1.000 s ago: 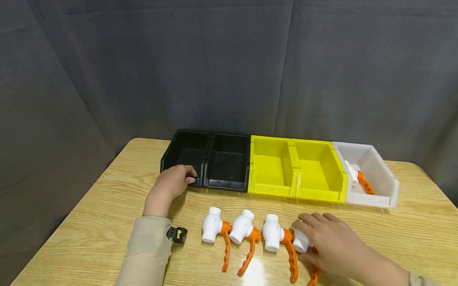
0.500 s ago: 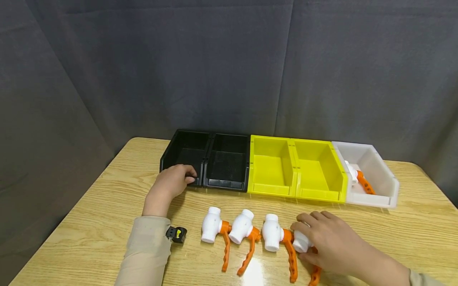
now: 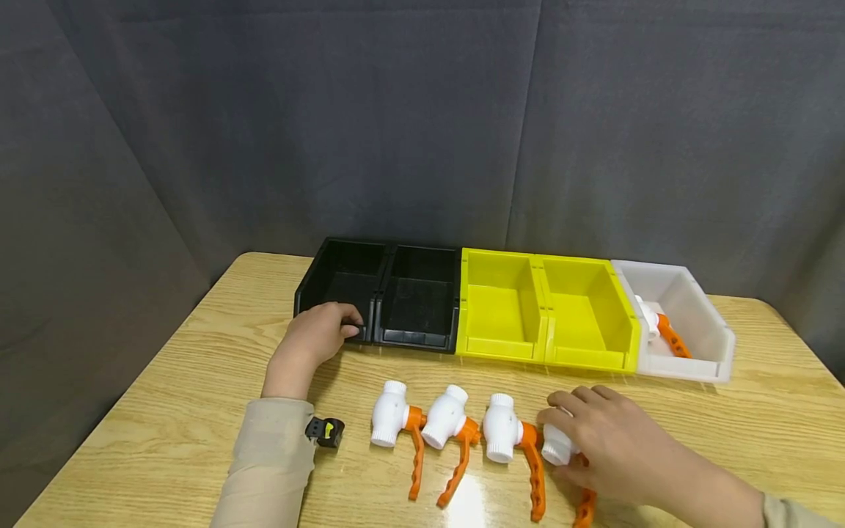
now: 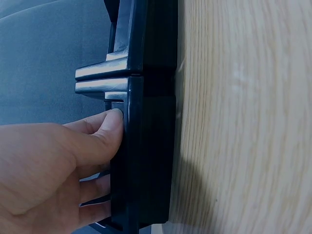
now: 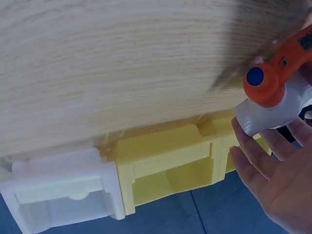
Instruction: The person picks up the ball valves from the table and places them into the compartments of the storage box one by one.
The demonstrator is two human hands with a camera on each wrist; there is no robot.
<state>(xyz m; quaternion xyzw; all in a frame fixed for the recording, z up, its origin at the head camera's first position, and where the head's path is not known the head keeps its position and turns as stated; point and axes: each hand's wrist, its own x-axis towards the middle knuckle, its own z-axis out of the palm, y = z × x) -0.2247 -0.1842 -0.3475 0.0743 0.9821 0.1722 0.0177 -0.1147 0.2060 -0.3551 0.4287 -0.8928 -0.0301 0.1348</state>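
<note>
My left hand [image 3: 310,339] is at the front of the leftmost black bin [image 3: 350,286]. In the left wrist view its thumb lies on the outer face of the bin's front lip [image 4: 130,146], and the other fingers reach over inside, pinching it. My right hand [image 3: 614,449] holds a white ball valve [image 3: 557,446] with an orange lever handle, at the right end of a row; the hand covers part of its body. In the right wrist view, fingers [image 5: 256,158] curl around the white body below the orange handle [image 5: 268,83].
Left of the held valve lie three more ball valves [image 3: 502,429], handles toward me. Behind them, a second black bin [image 3: 422,293], two yellow bins [image 3: 498,356] and a white bin [image 3: 686,369] continue the row. Another valve [image 3: 672,337] lies in the white bin. A grey curtain [image 3: 422,132] hangs behind.
The right hand and the handle of its valve have shifted very slightly to the right. My left hand keeps its pinch on the black bin.
</note>
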